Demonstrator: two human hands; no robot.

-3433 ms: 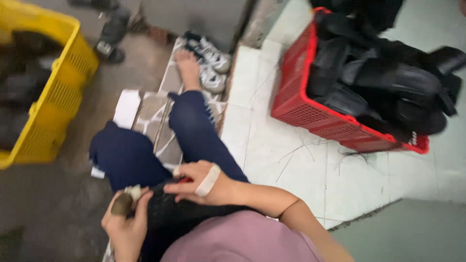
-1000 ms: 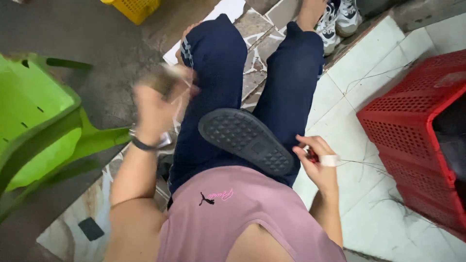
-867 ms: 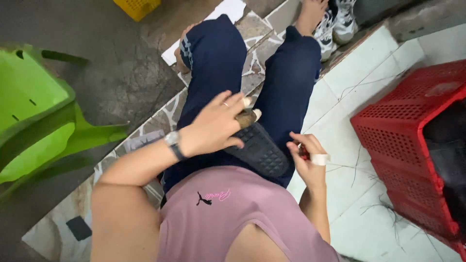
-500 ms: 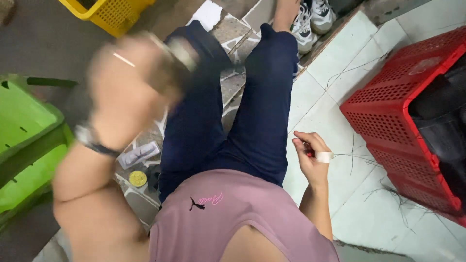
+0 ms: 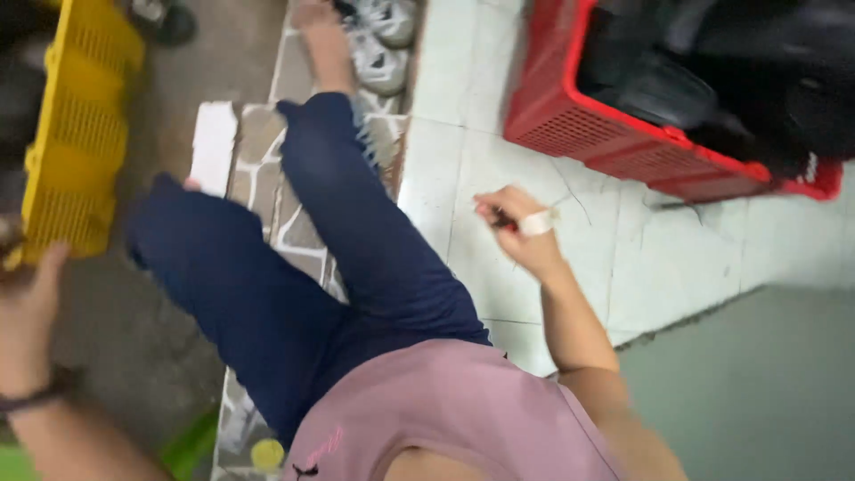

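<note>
We saw the right hand (image 5: 521,233) just right of the frame's centre, hanging over pale glazed floor tiles (image 5: 552,178), its fingers curled in and pinching a thin red-tipped tool (image 5: 495,216), with a strip of white tape wrapped around one finger. The left hand (image 5: 28,307) sat at the far left edge, raised and blurred, a dark band at its wrist; its fingers reached toward a brownish smear at the edge, but we could not tell whether it gripped anything or was merely spread. Just above and beside that hand stood a yellow crate (image 5: 76,142) of rigid latticed plastic, in the upper left. Between the hands stretched the person's legs in dark blue trousers (image 5: 294,267), soft and creased, running from the lower middle up to a bare foot at the top, where pale laced sneakers (image 5: 378,44) lay. The legs rested on a strip of irregular stone paving (image 5: 267,169) with light mortar seams. In the upper right a red crate (image 5: 623,134), also perforated plastic, held a heap of glossy black moulded pieces (image 5: 712,62). A mauve shirt (image 5: 445,410) of smooth knit filled the bottom centre.
</note>
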